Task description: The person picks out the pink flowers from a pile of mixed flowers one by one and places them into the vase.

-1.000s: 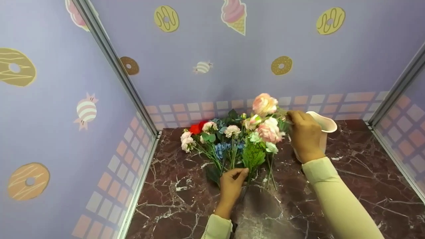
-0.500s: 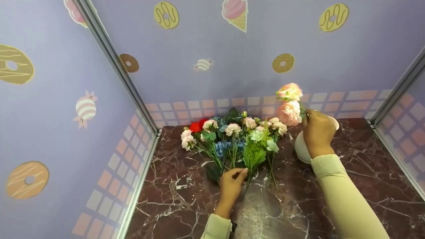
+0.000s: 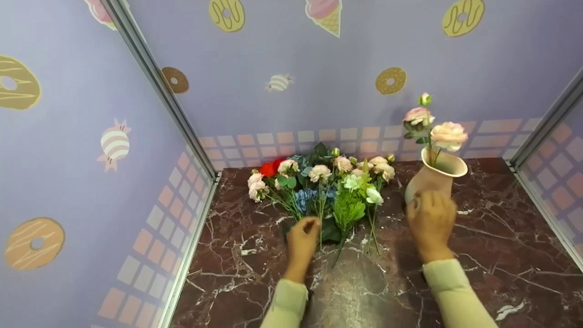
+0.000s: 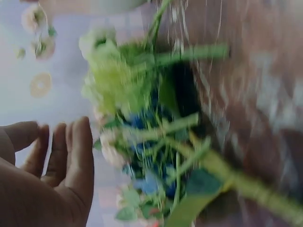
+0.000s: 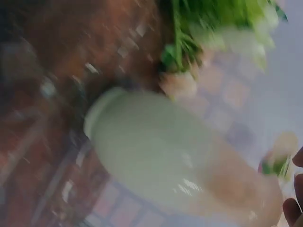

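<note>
A pale pink-and-white vase (image 3: 426,182) with a flared rim stands at the right; a stem of pink roses (image 3: 448,135) leans in its mouth. My right hand (image 3: 432,223) is in front of the vase's lower body, its fingertips showing at the edge of the right wrist view, and holds nothing. My left hand (image 3: 303,241) hovers over the stem ends of the lying flowers, with loosely bent fingers and nothing in them in the left wrist view. Near it lie a green fern sprig (image 3: 348,209), pale pink carnations (image 3: 319,173), red flowers (image 3: 268,169) and blue flowers (image 3: 304,199).
The flowers are spread fanwise on a dark red marbled table (image 3: 241,282), heads toward the patterned back wall (image 3: 319,100). White-green blossoms (image 3: 373,196) lie at the right of the bunch, nearest the vase. A side wall (image 3: 91,182) bounds the left.
The right hand carried the pink rose stem rightward, let it go in the vase, and came down toward the front. The left hand let go of the fern's stem and shifted left.
</note>
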Action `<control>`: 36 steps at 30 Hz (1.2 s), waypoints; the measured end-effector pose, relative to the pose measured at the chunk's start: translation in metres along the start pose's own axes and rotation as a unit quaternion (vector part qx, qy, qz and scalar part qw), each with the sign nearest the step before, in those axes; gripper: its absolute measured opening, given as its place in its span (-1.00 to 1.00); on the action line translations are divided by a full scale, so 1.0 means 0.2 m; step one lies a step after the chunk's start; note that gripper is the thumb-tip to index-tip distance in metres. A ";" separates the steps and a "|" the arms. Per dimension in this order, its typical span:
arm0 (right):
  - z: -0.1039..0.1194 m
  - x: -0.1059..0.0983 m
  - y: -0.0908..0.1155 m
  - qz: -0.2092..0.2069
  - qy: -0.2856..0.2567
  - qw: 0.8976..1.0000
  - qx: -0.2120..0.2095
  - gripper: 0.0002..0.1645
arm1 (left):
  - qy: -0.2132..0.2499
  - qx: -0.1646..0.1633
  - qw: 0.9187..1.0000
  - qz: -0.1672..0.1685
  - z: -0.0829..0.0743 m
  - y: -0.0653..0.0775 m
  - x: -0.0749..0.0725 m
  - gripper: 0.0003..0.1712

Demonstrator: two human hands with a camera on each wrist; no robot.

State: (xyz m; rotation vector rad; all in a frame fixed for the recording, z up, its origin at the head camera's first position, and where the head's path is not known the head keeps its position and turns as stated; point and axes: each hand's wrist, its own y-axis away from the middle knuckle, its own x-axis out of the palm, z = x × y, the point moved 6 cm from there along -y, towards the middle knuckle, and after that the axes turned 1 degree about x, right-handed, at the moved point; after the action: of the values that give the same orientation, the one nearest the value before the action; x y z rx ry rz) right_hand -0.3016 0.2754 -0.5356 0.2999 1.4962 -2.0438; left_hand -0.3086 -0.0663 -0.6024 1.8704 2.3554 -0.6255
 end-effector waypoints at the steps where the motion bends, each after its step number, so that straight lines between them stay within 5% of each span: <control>1: 0.02 0.02 0.04 0.011 -0.010 1.000 -0.012 -0.90 | -0.017 0.022 1.000 -0.014 0.11 -0.08 0.01 -0.83; 4: 0.09 0.07 0.15 0.053 -0.040 0.997 -0.035 -0.82 | -0.076 0.030 0.995 -0.057 0.40 -0.29 0.01 -0.85; 7: 0.18 0.12 0.28 0.103 -0.069 0.991 -0.042 -0.73 | -0.127 -0.021 0.989 -0.065 0.72 -0.48 0.04 -0.76; 10: 0.27 0.15 0.40 0.157 -0.094 0.982 -0.038 -0.65 | -0.179 -0.074 0.980 -0.052 0.83 -0.57 0.03 -0.65; 13: 0.35 0.18 0.50 0.198 -0.109 0.974 -0.035 -0.61 | -0.195 -0.109 0.973 -0.055 0.88 -0.62 0.03 -0.58; 22: 0.50 0.22 0.65 0.269 -0.128 0.953 -0.051 -0.63 | -0.136 -0.139 0.980 -0.050 0.82 -0.65 0.01 -0.45; 32: 0.49 0.19 0.70 0.268 -0.131 0.952 -0.060 -0.64 | -0.129 -0.173 0.976 -0.016 0.92 -0.70 0.00 -0.35; 36: 0.46 0.19 0.69 0.265 -0.134 0.953 -0.056 -0.64 | -0.080 -0.198 0.977 0.015 0.89 -0.73 0.00 -0.25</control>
State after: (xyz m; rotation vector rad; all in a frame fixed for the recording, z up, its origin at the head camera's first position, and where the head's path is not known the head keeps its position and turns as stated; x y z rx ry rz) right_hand -0.2387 0.1496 -0.6331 0.3220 1.1980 -1.4999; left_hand -0.4815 -0.1552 -0.7265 1.6129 2.1508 -0.2643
